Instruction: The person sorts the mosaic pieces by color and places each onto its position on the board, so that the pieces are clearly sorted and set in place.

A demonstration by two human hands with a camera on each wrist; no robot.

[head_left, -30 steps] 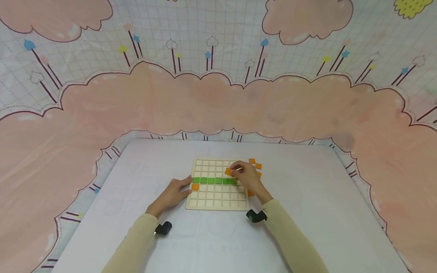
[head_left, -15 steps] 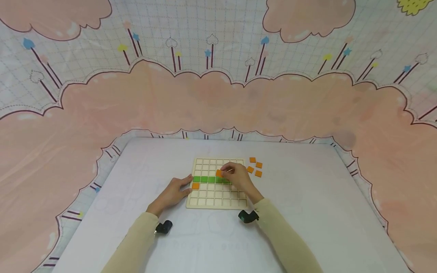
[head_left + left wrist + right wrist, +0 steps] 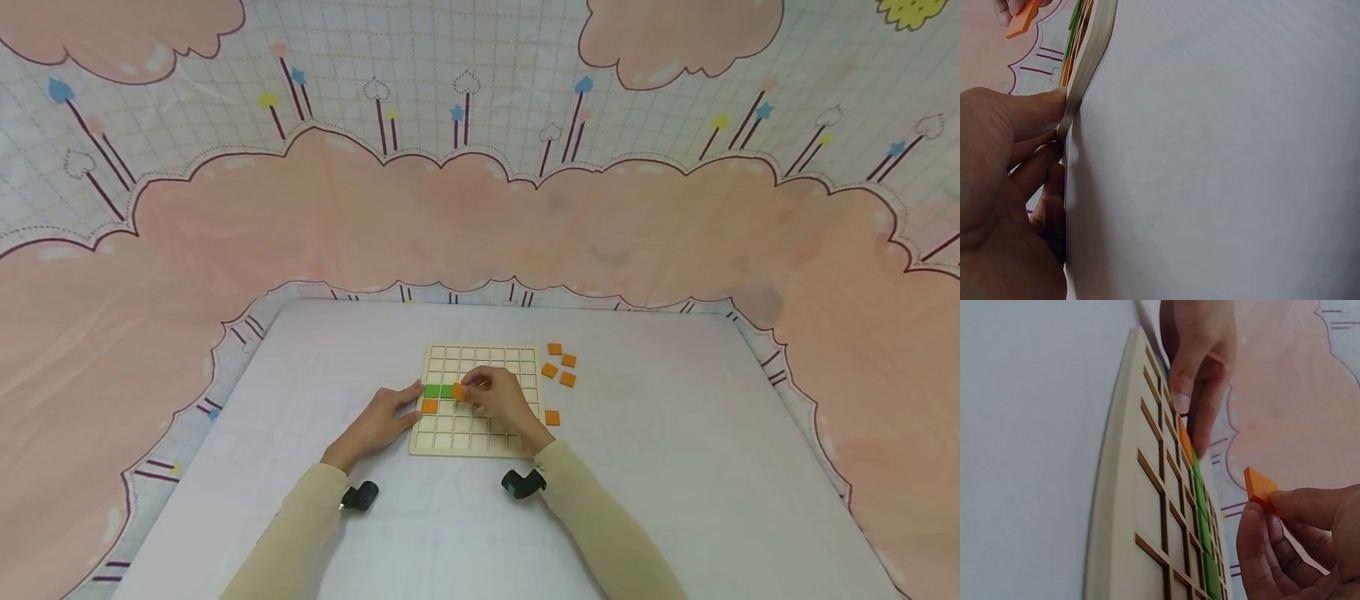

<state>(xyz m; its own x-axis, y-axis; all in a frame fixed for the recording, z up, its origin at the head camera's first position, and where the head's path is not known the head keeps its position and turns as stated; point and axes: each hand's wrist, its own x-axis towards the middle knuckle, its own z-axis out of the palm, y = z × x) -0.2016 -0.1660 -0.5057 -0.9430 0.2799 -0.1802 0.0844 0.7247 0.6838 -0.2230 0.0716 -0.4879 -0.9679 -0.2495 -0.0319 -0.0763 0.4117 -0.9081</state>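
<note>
A square wooden board [image 3: 476, 442] with a raised grid lies on the table. Green tiles [image 3: 432, 391] sit in a row across it; the right hand covers part of this row in the head view. One orange tile [image 3: 430, 407] lies in the cell just below the row's left end. My left hand [image 3: 381, 418] rests against the board's left edge, thumb and fingers spread along it. Over the board, my right hand [image 3: 495, 396] pinches another orange tile [image 3: 1259, 483] between thumb and fingers. That tile is tilted and held above the grid in the right wrist view.
Several loose orange tiles [image 3: 567, 380] lie beyond the board's right edge, and a single orange tile [image 3: 552, 417] lies nearer, beside that edge. The white tabletop [image 3: 675, 467] extends around the board. A patterned cloth [image 3: 480, 217] hangs behind the table.
My right hand has moved left across the board with the pinched orange tile, from near its right side to above the left part of the green row. The left hand has stayed at the edge.
</note>
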